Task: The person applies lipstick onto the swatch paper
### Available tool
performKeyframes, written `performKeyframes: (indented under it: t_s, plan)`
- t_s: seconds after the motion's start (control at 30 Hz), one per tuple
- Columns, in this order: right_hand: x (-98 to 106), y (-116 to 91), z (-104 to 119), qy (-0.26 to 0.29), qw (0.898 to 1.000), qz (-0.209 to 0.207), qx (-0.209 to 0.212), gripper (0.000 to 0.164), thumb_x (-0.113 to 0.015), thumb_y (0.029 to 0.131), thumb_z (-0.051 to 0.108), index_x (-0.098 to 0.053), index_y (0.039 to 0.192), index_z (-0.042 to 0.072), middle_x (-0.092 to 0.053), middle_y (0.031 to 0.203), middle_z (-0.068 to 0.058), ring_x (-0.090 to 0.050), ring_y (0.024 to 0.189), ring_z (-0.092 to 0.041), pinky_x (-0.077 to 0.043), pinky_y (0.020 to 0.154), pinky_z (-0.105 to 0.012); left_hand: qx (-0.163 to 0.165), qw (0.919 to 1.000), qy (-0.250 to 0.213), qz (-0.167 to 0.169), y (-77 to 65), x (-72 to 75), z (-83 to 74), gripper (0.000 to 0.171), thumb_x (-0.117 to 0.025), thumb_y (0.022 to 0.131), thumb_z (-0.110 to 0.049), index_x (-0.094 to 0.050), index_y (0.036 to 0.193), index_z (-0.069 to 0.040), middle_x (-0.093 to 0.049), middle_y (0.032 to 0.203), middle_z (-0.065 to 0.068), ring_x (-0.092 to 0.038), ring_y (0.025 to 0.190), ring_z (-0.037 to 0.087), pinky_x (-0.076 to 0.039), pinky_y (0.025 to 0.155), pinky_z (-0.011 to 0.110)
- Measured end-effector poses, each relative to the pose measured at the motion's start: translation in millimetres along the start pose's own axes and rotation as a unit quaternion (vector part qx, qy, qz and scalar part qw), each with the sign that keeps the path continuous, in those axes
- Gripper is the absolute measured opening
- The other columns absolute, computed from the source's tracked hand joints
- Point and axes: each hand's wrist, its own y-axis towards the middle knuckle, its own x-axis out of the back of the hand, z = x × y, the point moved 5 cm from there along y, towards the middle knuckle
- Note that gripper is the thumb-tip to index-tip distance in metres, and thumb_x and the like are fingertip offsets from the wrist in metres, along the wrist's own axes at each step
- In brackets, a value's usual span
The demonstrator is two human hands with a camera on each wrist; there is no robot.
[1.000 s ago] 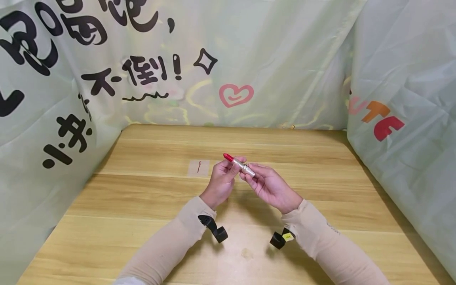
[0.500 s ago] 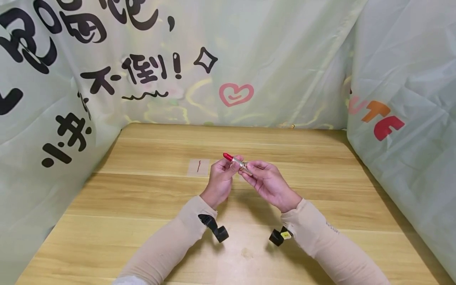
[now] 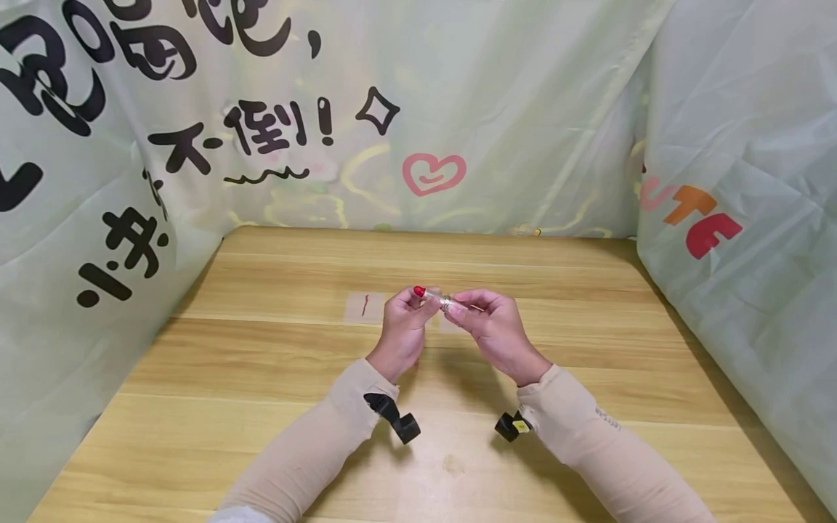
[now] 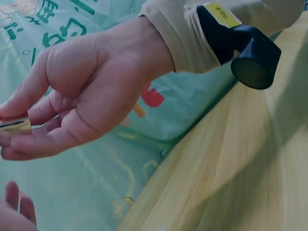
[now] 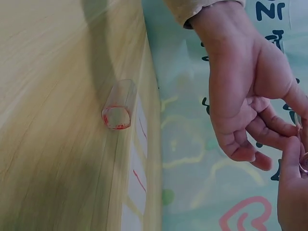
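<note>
A lipstick [image 3: 419, 291] with a red tip and a shiny metallic body is held in the air between both hands. My left hand [image 3: 404, 330] pinches its body between thumb and fingers. My right hand [image 3: 502, 335] pinches the lower end, which shows gold at the base [image 4: 19, 126] in the left wrist view. On the table, a clear lipstick cap [image 5: 118, 108] with red smears round its end lies in the right wrist view; it is hidden in the head view. A small pale paper square [image 3: 364, 306] with a red stroke lies beyond my left hand.
The wooden table [image 3: 275, 378] is walled by hanging printed cloth [image 3: 523, 109] at the back and both sides. A second paper piece [image 3: 450, 325] shows partly behind my right hand. Black cameras [image 3: 407, 428] are strapped at both wrists.
My right hand has turned at the lipstick's lower end, its fingers shifting round it. The red tip shows shorter than before. My left hand stays nearly still.
</note>
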Motion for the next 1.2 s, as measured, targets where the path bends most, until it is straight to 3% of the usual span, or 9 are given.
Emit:
performKeyframes:
  t_s: [0.23,0.43,0.7,1.2]
  plan:
    - [-1.3,-0.8,-0.1,0.049,0.998,0.024,-0.022,0.025,-0.054,0.091,-0.014,-0.069,0.09,0.006,-0.065,0.089,-0.007,-0.067,0.085,-0.016,-0.055,0.081,-0.027,-0.012,0.9905,-0.06,0.123,0.3,-3.1,-1.5,0.036,-0.079,0.074,-0.025,-0.067,0.107,-0.014,-0.068,0.107,0.001,-0.062,0.094,0.01,-0.051,0.082,0.02]
    - [-1.8,-1.8,-0.1,0.048,0.997,0.034,-0.046,0.017,-0.054,0.096,-0.006,-0.066,0.09,0.004,-0.066,0.089,-0.008,-0.07,0.083,-0.018,-0.056,0.078,-0.024,0.002,0.9853,-0.064,0.158,-2.2,-3.9,-3.3,0.034,-0.076,0.079,-0.024,-0.068,0.11,-0.015,-0.068,0.113,0.0,-0.062,0.101,0.011,-0.051,0.083,0.02]
    - [-2.1,-1.5,-0.4,0.052,0.997,0.027,-0.059,0.017,-0.052,0.097,-0.005,-0.066,0.089,0.003,-0.068,0.09,-0.009,-0.07,0.083,-0.02,-0.055,0.079,-0.024,0.008,0.9916,-0.061,0.113,-2.1,-2.6,-4.1,0.029,-0.078,0.073,-0.024,-0.072,0.101,-0.015,-0.07,0.11,0.002,-0.064,0.107,0.012,-0.044,0.1,0.027]
    - [-3.1,-1.5,0.5,0.04,0.998,0.038,-0.025,0.029,-0.051,0.09,-0.018,-0.069,0.092,0.005,-0.067,0.091,-0.009,-0.068,0.088,-0.017,-0.055,0.084,-0.028,0.017,0.9969,-0.064,0.043,-1.1,-1.2,-3.7,0.028,-0.084,0.062,-0.024,-0.072,0.085,-0.014,-0.072,0.096,0.001,-0.064,0.104,0.013,-0.047,0.097,0.026]
